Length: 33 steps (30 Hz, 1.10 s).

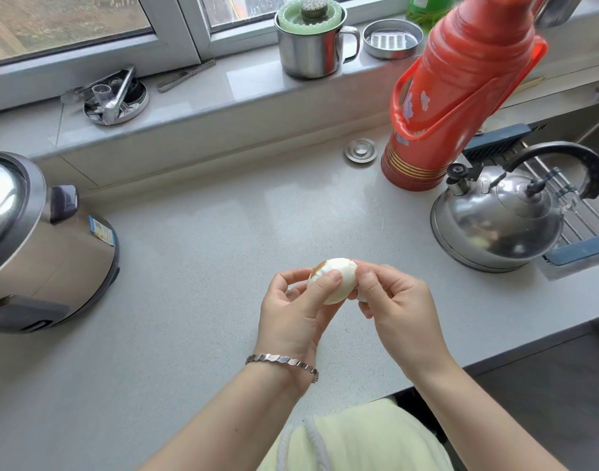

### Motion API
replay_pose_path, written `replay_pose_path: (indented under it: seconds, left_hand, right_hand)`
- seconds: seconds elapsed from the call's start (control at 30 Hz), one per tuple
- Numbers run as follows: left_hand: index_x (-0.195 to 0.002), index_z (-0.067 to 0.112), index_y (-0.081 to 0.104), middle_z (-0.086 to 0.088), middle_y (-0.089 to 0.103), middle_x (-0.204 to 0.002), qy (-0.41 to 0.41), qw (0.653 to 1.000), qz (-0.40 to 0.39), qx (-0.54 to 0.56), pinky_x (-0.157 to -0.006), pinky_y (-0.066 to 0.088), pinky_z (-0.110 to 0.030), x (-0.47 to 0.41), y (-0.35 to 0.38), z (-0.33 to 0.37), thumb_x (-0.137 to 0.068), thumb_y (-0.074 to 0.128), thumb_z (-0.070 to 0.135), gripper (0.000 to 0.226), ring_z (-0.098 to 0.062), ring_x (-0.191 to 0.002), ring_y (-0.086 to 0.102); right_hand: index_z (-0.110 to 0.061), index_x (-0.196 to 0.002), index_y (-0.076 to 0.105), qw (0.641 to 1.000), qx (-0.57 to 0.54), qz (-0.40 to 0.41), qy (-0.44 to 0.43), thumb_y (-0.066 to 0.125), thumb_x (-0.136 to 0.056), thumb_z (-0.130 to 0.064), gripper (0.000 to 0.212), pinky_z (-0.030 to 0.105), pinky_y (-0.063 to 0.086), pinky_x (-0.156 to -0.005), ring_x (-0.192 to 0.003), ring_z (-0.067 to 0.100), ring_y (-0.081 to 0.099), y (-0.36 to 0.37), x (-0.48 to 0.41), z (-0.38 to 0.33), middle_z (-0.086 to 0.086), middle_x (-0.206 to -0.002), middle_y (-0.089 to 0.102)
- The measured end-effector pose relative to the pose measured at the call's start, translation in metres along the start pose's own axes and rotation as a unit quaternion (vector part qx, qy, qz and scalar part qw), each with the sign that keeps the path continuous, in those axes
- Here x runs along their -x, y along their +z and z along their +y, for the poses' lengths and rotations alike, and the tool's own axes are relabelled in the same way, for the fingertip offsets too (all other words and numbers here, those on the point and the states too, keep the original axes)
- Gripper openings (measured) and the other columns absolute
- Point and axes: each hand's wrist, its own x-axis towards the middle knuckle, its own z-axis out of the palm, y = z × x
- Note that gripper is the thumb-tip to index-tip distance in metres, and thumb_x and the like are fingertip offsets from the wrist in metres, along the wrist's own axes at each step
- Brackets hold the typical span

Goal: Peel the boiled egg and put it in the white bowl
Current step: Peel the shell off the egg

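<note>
Both hands pinch the egg (332, 280), left hand (293, 311) at seven o'clock, right hand (390, 307) at four, brown shell remnant (319, 267) at eleven.

A home kitchen: countertop (206, 239) with kettle (498, 215), rice cooker (43, 239), thermos (461, 90), beside a sink (576, 212).

One egg (343, 266), two hands (291, 316) (398, 312), one kettle (495, 222)
</note>
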Motion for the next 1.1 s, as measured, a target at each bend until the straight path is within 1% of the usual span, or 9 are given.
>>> replay_pose_path:
  seconds: [0.1, 0.23, 0.33, 0.4, 0.47, 0.53, 0.7, 0.83, 1.1]
  left_hand:
    - [-0.093, 0.007, 0.049, -0.031, 0.058, -0.118, -0.016, 1.0, -0.006, 0.017, -0.064, 0.059, -0.024, -0.002, -0.002, 0.0, -0.076, 0.065, 0.001, 0.024, -0.033, -0.088, 0.064]
    - [-0.114, -0.003, 0.053, -0.021, 0.065, -0.103, -0.067, 0.995, -0.043, 0.064, -0.067, 0.059, -0.025, -0.005, -0.007, 0.001, -0.075, 0.064, 0.009, 0.042, -0.021, -0.07, 0.07]
    - [-0.104, -0.004, 0.061, -0.025, 0.065, -0.108, -0.118, 0.988, -0.057, 0.082, -0.068, 0.059, -0.027, -0.006, -0.009, 0.005, -0.065, 0.068, 0.016, 0.044, -0.024, -0.078, 0.07]
    - [-0.098, -0.002, 0.06, -0.026, 0.068, -0.098, -0.152, 0.981, -0.067, 0.104, -0.064, 0.06, -0.03, -0.005, -0.008, 0.009, -0.062, 0.068, 0.018, 0.041, -0.028, -0.077, 0.07]
    - [-0.109, -0.001, 0.055, -0.023, 0.07, -0.082, -0.176, 0.974, -0.073, 0.121, -0.059, 0.06, -0.03, -0.005, -0.008, 0.01, -0.063, 0.068, 0.019, 0.051, -0.027, -0.068, 0.071]
    - [-0.119, -0.001, 0.05, -0.023, 0.071, -0.081, -0.189, 0.971, -0.086, 0.12, -0.059, 0.06, -0.029, -0.004, -0.006, 0.012, -0.066, 0.067, 0.02, 0.059, -0.025, -0.064, 0.07]
    - [-0.122, -0.002, 0.05, -0.024, 0.07, -0.087, -0.195, 0.972, -0.083, 0.1, -0.06, 0.06, -0.029, -0.005, -0.006, 0.013, -0.069, 0.067, 0.021, 0.061, -0.026, -0.069, 0.071]
    - [-0.107, 0.0, 0.059, -0.02, 0.07, -0.084, -0.18, 0.977, -0.077, 0.087, -0.06, 0.06, -0.028, -0.007, -0.005, 0.013, -0.064, 0.068, 0.02, 0.048, -0.025, -0.07, 0.071]
    - [-0.086, 0.001, 0.064, -0.02, 0.071, -0.079, -0.172, 0.981, -0.07, 0.059, -0.058, 0.059, -0.028, -0.007, -0.007, 0.01, -0.073, 0.066, 0.018, 0.021, -0.026, -0.068, 0.071]
  right_hand:
    - [-0.023, -0.081, 0.072, 1.0, -0.002, 0.004, 0.009, 0.049, -0.092, -0.016, 0.027, 0.013, 0.038, -0.05, -0.047, 0.003, 0.045, 0.0, 0.0, 0.0, -0.011, -0.054, 0.059]
    - [-0.013, -0.083, 0.072, 0.996, -0.067, -0.004, 0.061, 0.049, -0.091, -0.009, 0.025, 0.014, 0.038, -0.047, -0.049, 0.006, 0.046, -0.003, -0.001, -0.001, -0.005, -0.052, 0.058]
    - [-0.006, -0.081, 0.068, 0.981, -0.145, -0.014, 0.126, 0.048, -0.089, -0.005, 0.022, 0.014, 0.037, -0.044, -0.052, 0.006, 0.05, -0.007, -0.003, -0.002, -0.001, -0.057, 0.059]
    - [-0.007, -0.076, 0.063, 0.969, -0.193, -0.013, 0.157, 0.045, -0.091, -0.009, 0.024, 0.015, 0.037, -0.043, -0.055, 0.009, 0.052, -0.011, -0.005, -0.002, 0.002, -0.062, 0.062]
    - [-0.009, -0.072, 0.058, 0.957, -0.227, -0.02, 0.18, 0.045, -0.091, -0.021, 0.025, 0.015, 0.038, -0.042, -0.054, 0.01, 0.054, -0.014, -0.007, -0.003, 0.001, -0.062, 0.064]
    - [-0.009, -0.072, 0.055, 0.949, -0.242, -0.044, 0.198, 0.051, -0.083, -0.032, 0.025, 0.014, 0.038, -0.041, -0.052, 0.008, 0.054, -0.016, -0.008, -0.005, 0.001, -0.061, 0.063]
    - [-0.007, -0.087, 0.062, 0.959, -0.209, -0.066, 0.182, 0.066, -0.064, -0.026, 0.03, 0.013, 0.037, -0.042, -0.051, 0.005, 0.054, -0.016, -0.007, -0.007, -0.001, -0.058, 0.062]
    - [-0.015, -0.084, 0.072, 0.977, -0.149, -0.066, 0.137, 0.072, -0.055, -0.032, 0.033, 0.015, 0.036, -0.045, -0.054, 0.007, 0.05, -0.013, -0.006, -0.008, -0.003, -0.059, 0.058]
    - [-0.024, -0.076, 0.076, 0.993, -0.068, -0.054, 0.083, 0.068, -0.062, -0.034, 0.019, 0.014, 0.035, -0.045, -0.047, 0.005, 0.043, -0.014, -0.005, -0.008, -0.005, -0.049, 0.055]
